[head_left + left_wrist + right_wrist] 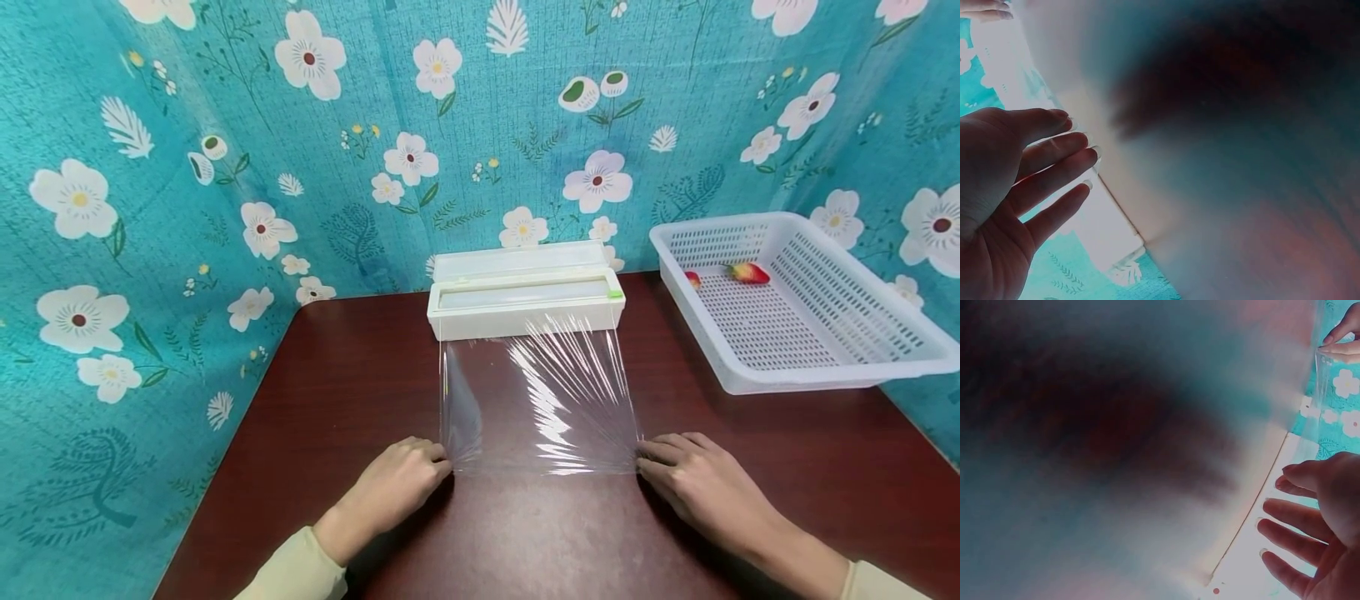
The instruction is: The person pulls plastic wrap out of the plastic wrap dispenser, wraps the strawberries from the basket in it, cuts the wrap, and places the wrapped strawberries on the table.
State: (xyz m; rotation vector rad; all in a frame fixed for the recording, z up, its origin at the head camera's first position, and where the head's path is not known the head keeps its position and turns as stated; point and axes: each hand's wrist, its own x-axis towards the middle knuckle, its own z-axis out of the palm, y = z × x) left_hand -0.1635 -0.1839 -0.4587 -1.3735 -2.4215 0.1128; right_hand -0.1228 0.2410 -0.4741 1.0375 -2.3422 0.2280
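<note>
A clear sheet of cling film stretches toward me from a white cling film dispenser with its lid raised. My left hand pinches the sheet's near left corner between thumb and fingers. At the near right corner, my right hand pinches the film the same way. In the left wrist view the left hand has its thumb close to the forefinger, the other fingers spread. The right wrist view shows the right hand with thumb and forefinger together. The film itself is hard to make out there.
A white plastic basket stands at the right on the dark red table. Inside lie a red and yellow strawberry and another red piece, partly hidden by the basket wall. A flowered teal cloth hangs behind the table.
</note>
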